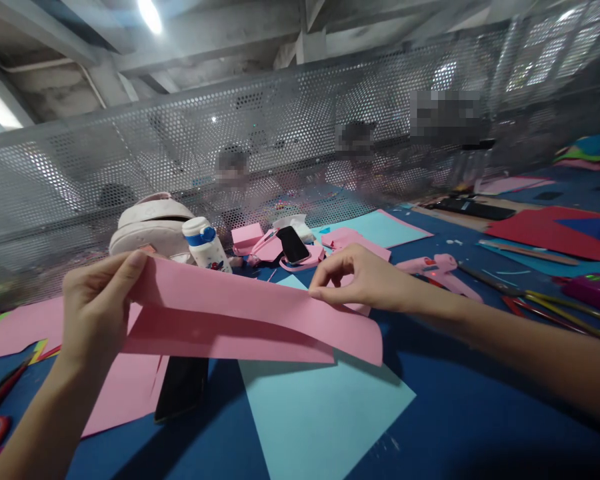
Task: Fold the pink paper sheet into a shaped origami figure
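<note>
A long pink paper strip (250,293) is stretched between my two hands above the table. My left hand (97,307) pinches its left end between thumb and fingers. Further right, my right hand (353,277) pinches the upper edge, and the strip's free end curls down past it. A second pink layer hangs below the first; whether it is the same piece folded over I cannot tell. Under the strip lies a light blue sheet (310,420). A dark phone (183,390) rests on the table near my left forearm, partly covered by pink paper (125,393).
Behind the strip stand a white bottle (205,247) and a white bag (150,223). To the right lie a pink glue gun (443,265), scissors (535,300) and red sheets (555,230). Red-handled scissors (0,400) are at the left. A perforated metal screen (280,133) closes off the back.
</note>
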A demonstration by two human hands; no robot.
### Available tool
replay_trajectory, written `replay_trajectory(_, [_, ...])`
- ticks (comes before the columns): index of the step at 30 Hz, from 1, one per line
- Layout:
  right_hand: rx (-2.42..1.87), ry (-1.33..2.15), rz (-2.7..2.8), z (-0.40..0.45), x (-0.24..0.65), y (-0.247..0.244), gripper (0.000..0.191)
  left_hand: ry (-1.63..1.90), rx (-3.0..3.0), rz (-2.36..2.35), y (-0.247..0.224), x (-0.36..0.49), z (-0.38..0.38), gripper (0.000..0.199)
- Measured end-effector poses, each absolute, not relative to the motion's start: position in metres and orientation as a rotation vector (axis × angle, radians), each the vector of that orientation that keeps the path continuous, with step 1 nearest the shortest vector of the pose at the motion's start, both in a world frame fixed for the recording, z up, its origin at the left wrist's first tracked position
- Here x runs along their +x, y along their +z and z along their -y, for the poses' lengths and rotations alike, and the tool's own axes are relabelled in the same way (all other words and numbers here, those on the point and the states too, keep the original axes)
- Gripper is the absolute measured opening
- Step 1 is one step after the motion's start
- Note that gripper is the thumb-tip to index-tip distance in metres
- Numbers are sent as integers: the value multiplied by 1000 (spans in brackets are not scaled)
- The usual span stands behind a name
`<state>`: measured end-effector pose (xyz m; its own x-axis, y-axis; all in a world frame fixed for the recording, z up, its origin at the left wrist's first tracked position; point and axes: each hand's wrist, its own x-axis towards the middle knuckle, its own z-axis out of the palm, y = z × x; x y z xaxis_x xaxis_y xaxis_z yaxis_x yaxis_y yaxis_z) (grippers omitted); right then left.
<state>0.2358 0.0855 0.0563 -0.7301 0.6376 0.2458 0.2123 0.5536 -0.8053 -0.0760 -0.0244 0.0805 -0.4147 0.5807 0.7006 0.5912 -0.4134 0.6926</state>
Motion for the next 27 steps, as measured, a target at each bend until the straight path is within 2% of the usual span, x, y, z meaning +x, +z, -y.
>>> replay_trajectory(8, [-721,1066,2290,-89,236,62,18,-2327,-1666,1642,80,-87,16,17])
replay_trajectory(15, [-753,1050,2297,-110,243,57,20,-2193,-1692,1719,78,-88,15,32])
replay_trajectory(22, [-747,980,2323,-112,247,65,22,-2380,-1529,1679,83,-83,15,33])
replay_trajectory(27, [-759,899,2348,-111,248,65,25,-2439,-1410,1713,84,-92,14,18])
